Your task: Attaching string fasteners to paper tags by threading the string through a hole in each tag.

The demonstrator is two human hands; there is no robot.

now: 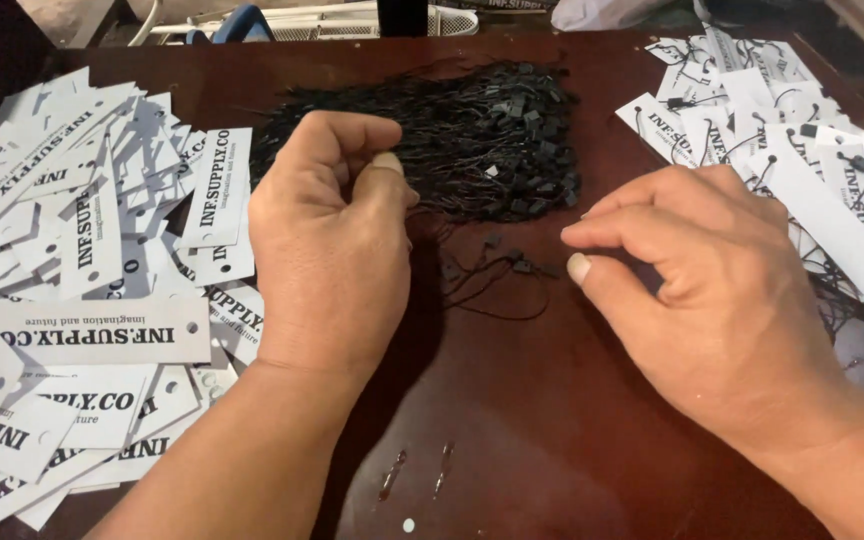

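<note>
A heap of black string fasteners (472, 130) with small black clasps lies at the middle back of the dark brown table (552, 420). My left hand (332, 250) rests at the heap's near left edge, fingers curled and thumb pressed to the forefinger, pinching strands of it. My right hand (712, 290) hovers to the right, thumb and forefinger slightly apart with nothing visible between them. A loose black string (512, 268) lies on the table just left of my right thumb.
A large spread of white paper tags (92, 260) with black print covers the table's left side. Tags fitted with black strings are piled at the back right (802, 130). Two small metal pins (417, 472) lie near the front edge.
</note>
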